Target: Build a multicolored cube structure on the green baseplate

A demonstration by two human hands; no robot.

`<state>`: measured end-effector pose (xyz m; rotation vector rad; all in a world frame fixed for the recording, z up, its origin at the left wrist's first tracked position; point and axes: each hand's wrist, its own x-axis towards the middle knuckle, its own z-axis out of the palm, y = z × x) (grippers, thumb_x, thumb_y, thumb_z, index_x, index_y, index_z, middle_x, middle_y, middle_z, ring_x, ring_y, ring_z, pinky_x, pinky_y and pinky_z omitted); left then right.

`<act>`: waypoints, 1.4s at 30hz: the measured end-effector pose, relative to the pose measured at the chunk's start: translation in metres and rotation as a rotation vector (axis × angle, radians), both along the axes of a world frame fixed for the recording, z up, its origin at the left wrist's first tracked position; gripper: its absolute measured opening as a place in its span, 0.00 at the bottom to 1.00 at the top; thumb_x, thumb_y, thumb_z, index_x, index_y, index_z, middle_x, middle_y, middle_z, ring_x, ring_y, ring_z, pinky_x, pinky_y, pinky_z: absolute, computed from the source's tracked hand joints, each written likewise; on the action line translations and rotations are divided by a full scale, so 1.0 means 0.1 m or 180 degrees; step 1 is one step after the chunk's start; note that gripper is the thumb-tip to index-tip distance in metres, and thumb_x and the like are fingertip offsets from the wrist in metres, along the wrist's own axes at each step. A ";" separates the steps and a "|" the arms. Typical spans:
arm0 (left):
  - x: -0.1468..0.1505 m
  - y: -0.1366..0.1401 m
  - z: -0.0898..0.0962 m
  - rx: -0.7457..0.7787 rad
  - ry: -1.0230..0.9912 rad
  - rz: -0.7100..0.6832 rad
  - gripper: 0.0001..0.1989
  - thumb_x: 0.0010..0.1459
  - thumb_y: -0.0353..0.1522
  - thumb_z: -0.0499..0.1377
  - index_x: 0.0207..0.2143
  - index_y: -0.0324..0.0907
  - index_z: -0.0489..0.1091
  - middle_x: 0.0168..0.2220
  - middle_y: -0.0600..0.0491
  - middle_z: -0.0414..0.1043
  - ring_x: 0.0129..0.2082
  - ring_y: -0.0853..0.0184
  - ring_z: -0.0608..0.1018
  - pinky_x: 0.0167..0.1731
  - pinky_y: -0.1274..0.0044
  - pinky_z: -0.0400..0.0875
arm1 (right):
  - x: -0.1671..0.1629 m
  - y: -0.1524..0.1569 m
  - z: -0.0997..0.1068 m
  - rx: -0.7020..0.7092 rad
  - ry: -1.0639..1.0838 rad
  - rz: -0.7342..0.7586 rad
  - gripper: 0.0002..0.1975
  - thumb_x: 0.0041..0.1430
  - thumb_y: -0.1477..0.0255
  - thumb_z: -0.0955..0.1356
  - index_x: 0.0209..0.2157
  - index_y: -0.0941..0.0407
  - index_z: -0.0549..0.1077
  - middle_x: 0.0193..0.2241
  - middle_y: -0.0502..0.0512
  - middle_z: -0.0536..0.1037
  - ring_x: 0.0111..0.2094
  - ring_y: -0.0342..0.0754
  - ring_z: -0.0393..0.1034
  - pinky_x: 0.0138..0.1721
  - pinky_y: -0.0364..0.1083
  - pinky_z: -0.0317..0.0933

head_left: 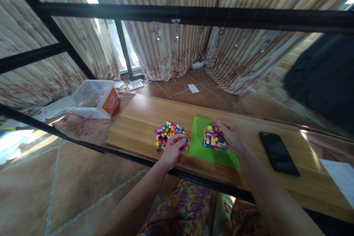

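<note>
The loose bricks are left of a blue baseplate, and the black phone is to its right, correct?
The baseplate is green, not blue, as the head view shows. The loose bricks are left of it and the black phone right.

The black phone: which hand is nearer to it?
Right. The right hand is at the brick build, left of the phone; the left hand is farther off, beside the loose bricks.

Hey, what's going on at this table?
One person is working at a wooden table. Their right hand is at a colourful brick block on a green baseplate. Their left hand is at the near edge of a loose brick pile; whether it grips a piece is hard to tell. A black phone lies to the right.
</note>
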<state>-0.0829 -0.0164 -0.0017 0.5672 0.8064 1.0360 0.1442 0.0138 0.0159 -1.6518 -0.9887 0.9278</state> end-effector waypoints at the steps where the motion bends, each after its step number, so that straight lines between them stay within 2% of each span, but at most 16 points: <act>1: 0.01 0.01 0.02 -0.0095 -0.0084 0.0051 0.15 0.44 0.35 0.69 0.32 0.38 0.70 0.25 0.54 0.74 0.21 0.78 0.70 0.23 0.85 0.60 | 0.02 0.00 -0.01 0.0018 0.0021 -0.0019 0.28 0.47 0.49 0.69 0.37 0.59 0.79 0.34 0.58 0.82 0.30 0.47 0.76 0.31 0.45 0.68; 5: 0.10 0.11 0.10 -0.0389 -0.0279 0.0035 0.14 0.43 0.34 0.69 0.30 0.37 0.70 0.25 0.54 0.73 0.22 0.78 0.70 0.24 0.86 0.62 | 0.05 0.04 -0.06 0.0026 0.0000 0.0056 0.25 0.44 0.52 0.71 0.35 0.59 0.80 0.31 0.56 0.82 0.30 0.47 0.75 0.31 0.44 0.67; 8: 0.24 0.25 0.16 -0.0416 -0.0044 -0.0173 0.15 0.45 0.38 0.67 0.29 0.38 0.69 0.25 0.55 0.71 0.21 0.79 0.68 0.21 0.86 0.59 | 0.06 0.08 -0.11 0.0008 -0.0052 0.0166 0.23 0.45 0.53 0.71 0.35 0.58 0.80 0.29 0.54 0.81 0.30 0.46 0.74 0.30 0.43 0.67; 11: 0.43 0.42 0.20 -0.0134 0.0555 -0.0286 0.14 0.47 0.39 0.65 0.26 0.38 0.67 0.22 0.57 0.67 0.18 0.79 0.64 0.17 0.85 0.52 | 0.07 0.11 -0.15 0.0009 -0.0115 0.0188 0.21 0.46 0.55 0.71 0.34 0.57 0.80 0.29 0.53 0.81 0.30 0.46 0.74 0.31 0.43 0.66; 13: 0.56 0.53 0.20 -0.0031 0.0685 -0.0309 0.14 0.46 0.39 0.66 0.23 0.39 0.66 0.21 0.58 0.65 0.17 0.79 0.63 0.16 0.84 0.49 | 0.08 0.11 -0.16 0.0033 -0.0147 0.0192 0.20 0.46 0.55 0.70 0.32 0.57 0.80 0.30 0.54 0.82 0.31 0.46 0.75 0.32 0.43 0.67; 20: 0.86 0.65 0.12 0.0259 0.0959 -0.0445 0.17 0.45 0.41 0.67 0.21 0.39 0.65 0.17 0.60 0.60 0.16 0.79 0.59 0.17 0.82 0.49 | 0.06 0.07 -0.15 0.0101 -0.0288 0.0307 0.18 0.44 0.57 0.69 0.31 0.57 0.80 0.29 0.54 0.82 0.29 0.47 0.74 0.33 0.45 0.67; 23: 0.90 0.65 0.09 0.0391 0.1099 -0.0418 0.15 0.46 0.40 0.66 0.22 0.39 0.66 0.15 0.61 0.58 0.16 0.77 0.59 0.18 0.81 0.51 | 0.05 0.07 -0.17 0.0141 -0.0428 0.0325 0.17 0.46 0.60 0.68 0.32 0.57 0.80 0.29 0.54 0.82 0.29 0.47 0.74 0.32 0.46 0.67; 27: 0.92 0.68 0.05 0.0610 0.1418 -0.0273 0.10 0.45 0.36 0.66 0.23 0.40 0.70 0.17 0.59 0.63 0.20 0.75 0.63 0.23 0.80 0.56 | 0.04 0.06 -0.17 0.0197 -0.0759 0.0319 0.15 0.49 0.62 0.66 0.32 0.56 0.81 0.30 0.54 0.82 0.29 0.48 0.74 0.33 0.46 0.67; 31: 0.91 0.69 0.06 0.1332 0.2278 -0.0087 0.07 0.49 0.33 0.63 0.22 0.40 0.71 0.20 0.57 0.66 0.24 0.71 0.67 0.28 0.78 0.59 | 0.00 0.04 -0.11 0.0247 -0.1248 0.0204 0.13 0.50 0.64 0.66 0.30 0.53 0.81 0.31 0.53 0.82 0.33 0.50 0.75 0.38 0.48 0.66; 33: 0.90 0.68 0.08 0.1558 0.2510 -0.0069 0.08 0.50 0.33 0.62 0.22 0.40 0.71 0.21 0.57 0.66 0.25 0.71 0.67 0.29 0.77 0.59 | -0.03 0.03 -0.07 0.0255 -0.1472 0.0117 0.12 0.51 0.65 0.65 0.30 0.52 0.81 0.32 0.53 0.82 0.34 0.51 0.75 0.39 0.49 0.66; 42: 0.90 0.65 0.09 0.1786 0.2745 -0.0030 0.10 0.51 0.36 0.62 0.22 0.41 0.70 0.22 0.56 0.67 0.24 0.70 0.67 0.29 0.77 0.59 | -0.12 0.02 -0.04 0.0335 -0.2326 0.0092 0.12 0.54 0.70 0.63 0.27 0.51 0.80 0.33 0.57 0.82 0.37 0.54 0.75 0.41 0.51 0.64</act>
